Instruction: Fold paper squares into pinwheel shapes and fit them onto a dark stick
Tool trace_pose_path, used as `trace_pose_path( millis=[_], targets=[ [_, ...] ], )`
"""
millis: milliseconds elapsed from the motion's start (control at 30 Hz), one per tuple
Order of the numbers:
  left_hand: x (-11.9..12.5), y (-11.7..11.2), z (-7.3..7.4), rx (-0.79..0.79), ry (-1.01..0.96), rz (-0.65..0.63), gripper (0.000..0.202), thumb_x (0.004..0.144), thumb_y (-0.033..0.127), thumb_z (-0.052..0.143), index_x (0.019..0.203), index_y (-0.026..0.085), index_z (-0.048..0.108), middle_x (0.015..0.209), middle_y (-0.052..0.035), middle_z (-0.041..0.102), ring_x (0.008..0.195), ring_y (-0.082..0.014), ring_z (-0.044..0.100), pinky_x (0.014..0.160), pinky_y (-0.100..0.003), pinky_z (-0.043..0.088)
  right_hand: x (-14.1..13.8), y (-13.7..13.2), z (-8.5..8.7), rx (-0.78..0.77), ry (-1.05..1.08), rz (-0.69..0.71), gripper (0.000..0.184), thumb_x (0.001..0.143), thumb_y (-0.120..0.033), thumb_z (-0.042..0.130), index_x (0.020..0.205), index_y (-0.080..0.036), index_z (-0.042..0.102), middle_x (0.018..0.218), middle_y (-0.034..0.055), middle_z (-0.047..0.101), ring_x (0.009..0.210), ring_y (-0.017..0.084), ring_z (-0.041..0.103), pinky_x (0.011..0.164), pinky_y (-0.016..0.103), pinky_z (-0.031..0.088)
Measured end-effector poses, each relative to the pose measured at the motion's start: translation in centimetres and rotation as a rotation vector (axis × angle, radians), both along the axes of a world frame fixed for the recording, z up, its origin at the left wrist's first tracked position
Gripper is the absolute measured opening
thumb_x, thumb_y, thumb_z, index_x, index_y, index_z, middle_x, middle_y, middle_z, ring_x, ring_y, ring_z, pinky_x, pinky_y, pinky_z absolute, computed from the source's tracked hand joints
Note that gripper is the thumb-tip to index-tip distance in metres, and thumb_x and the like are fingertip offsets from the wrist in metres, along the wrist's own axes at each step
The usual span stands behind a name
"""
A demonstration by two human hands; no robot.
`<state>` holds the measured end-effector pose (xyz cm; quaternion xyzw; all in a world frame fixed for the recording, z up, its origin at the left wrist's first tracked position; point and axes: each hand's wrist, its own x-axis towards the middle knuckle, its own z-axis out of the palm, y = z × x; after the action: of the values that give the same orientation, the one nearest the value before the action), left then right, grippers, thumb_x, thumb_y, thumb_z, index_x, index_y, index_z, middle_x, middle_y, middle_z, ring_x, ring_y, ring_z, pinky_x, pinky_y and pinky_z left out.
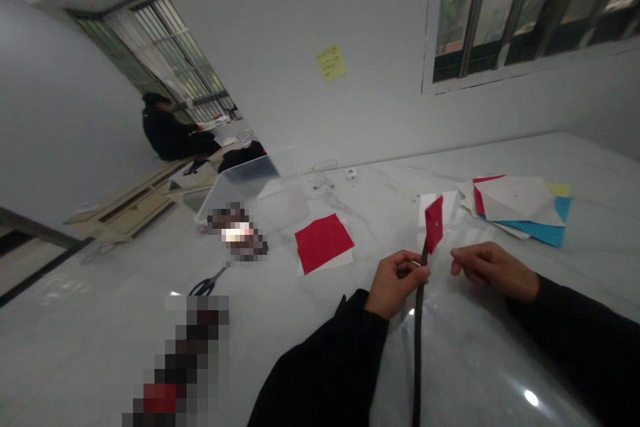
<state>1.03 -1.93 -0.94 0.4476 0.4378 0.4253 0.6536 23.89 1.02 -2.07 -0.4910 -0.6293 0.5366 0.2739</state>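
Between the thumb and fingers of my left hand (400, 282) is a long, thin dark brown strip (419, 340), upright and running down to the bottom edge of the view. At its top end sits a small red piece (435, 223) with a tiny pale dot in its middle. Just right of the strip, apart from it, my right hand (493, 270) has its fingers curled in and pressed together; whatever they may pinch is too small to make out. On the table to the left lies a red sheet (324, 242) over a white sheet (343, 263).
A stack of white, red, blue and yellow sheets (525, 200) lies right. Black-handled scissors (203, 287) and a clear plastic bin (235, 180) are left. A small white box (351, 174) stands by the wall. Another person (167, 127) sits far back. Two left areas are pixelated.
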Motion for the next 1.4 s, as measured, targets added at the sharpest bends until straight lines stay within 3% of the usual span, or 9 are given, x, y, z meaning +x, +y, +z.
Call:
trace_pose_path(
  millis=[200,367,633,800,900,1033,1200,1300,1400],
  targets=[
    [0.0,-0.1,0.0,-0.007,0.012,-0.023,0.047,0.060,0.046,0.086,0.088,0.014,0.066,0.067,-0.0016,0.066,0.064,-0.0132,0.061,0.071,-0.028,0.046,1.5,1.3,-0.8,0.228,-0.054,-0.389,0.059,0.082,-0.067,0.059,0.116,-0.019,0.065,0.058,-0.0020,0.054,0.055,0.015,0.050,0.051,0.027,0.040],
    [0.0,-0.2,-0.2,0.015,0.040,-0.058,0.045,0.063,0.045,0.085,0.089,0.014,0.067,0.069,-0.0022,0.066,0.066,-0.0140,0.061,0.072,-0.029,0.046,1.4,1.4,-0.7,0.158,-0.012,-0.287,0.086,0.083,-0.071,0.056,0.148,-0.016,0.043,0.067,0.0007,0.063,0.054,0.015,0.049,0.050,0.028,0.040],
    [-0.1,-0.1,-0.4,0.038,0.044,-0.070,0.044,0.065,0.045,0.083,0.090,0.014,0.067,0.067,-0.0012,0.065,0.065,-0.0136,0.061,0.071,-0.029,0.045,1.2,1.3,-0.8,0.170,-0.063,-0.191,0.067,0.083,-0.074,0.052,0.115,-0.017,0.071,0.066,0.0033,0.063,0.056,0.016,0.051,0.052,0.030,0.040],
    [0.0,-0.1,-0.4,0.023,0.036,-0.064,0.045,0.063,0.046,0.084,0.089,0.014,0.067,0.067,-0.0015,0.065,0.065,-0.0135,0.060,0.072,-0.029,0.045,1.4,1.3,-0.9,0.127,0.027,-0.261,0.076,0.081,-0.074,0.056,0.134,-0.020,0.059,0.066,0.0008,0.063,0.050,0.013,0.046,0.048,0.027,0.036],
    [0.0,-0.1,-0.3,0.004,0.026,-0.043,0.047,0.061,0.047,0.085,0.089,0.014,0.067,0.068,-0.0020,0.066,0.065,-0.0137,0.061,0.072,-0.029,0.045,1.3,1.2,-0.6,0.002,0.017,-0.140,0.067,0.083,-0.078,0.047,0.092,-0.017,0.075,0.052,0.0002,0.055,0.044,0.011,0.040,0.045,0.026,0.032],
    [0.0,-0.1,-0.5,0.009,0.013,-0.023,0.049,0.060,0.048,0.086,0.088,0.014,0.067,0.068,-0.0022,0.066,0.064,-0.0139,0.061,0.073,-0.030,0.046,1.1,1.1,-0.4,-0.047,-0.039,-0.059,0.072,0.084,-0.079,0.044,0.048,-0.018,0.057,0.043,-0.0005,0.042,0.043,0.010,0.035,0.045,0.025,0.028],
    [0.0,0.1,-0.9,0.009,0.009,-0.016,0.049,0.060,0.048,0.086,0.089,0.013,0.067,0.068,-0.0018,0.066,0.065,-0.0133,0.061,0.072,-0.029,0.046,1.0,1.2,-0.9,0.013,0.110,-0.288,0.059,0.080,-0.075,0.055,0.094,-0.019,0.069,0.055,-0.0036,0.048,0.047,0.010,0.039,0.044,0.023,0.029],
    [0.0,0.0,-0.9,0.003,0.009,-0.023,0.049,0.060,0.048,0.086,0.090,0.014,0.067,0.069,-0.0016,0.066,0.065,-0.0128,0.061,0.072,-0.028,0.045,0.8,1.2,-1.1,0.002,0.163,-0.341,0.074,0.080,-0.072,0.059,0.136,-0.024,0.054,0.067,-0.0018,0.058,0.047,0.010,0.040,0.043,0.023,0.030],
    [0.0,0.0,-0.8,0.019,0.016,-0.024,0.049,0.060,0.048,0.086,0.090,0.013,0.067,0.068,-0.0011,0.065,0.064,-0.0124,0.060,0.071,-0.028,0.045,0.7,1.0,-0.9,-0.009,0.145,-0.254,0.082,0.080,-0.071,0.059,0.146,-0.024,0.045,0.072,0.0006,0.064,0.046,0.010,0.039,0.042,0.023,0.031]
  ],
)
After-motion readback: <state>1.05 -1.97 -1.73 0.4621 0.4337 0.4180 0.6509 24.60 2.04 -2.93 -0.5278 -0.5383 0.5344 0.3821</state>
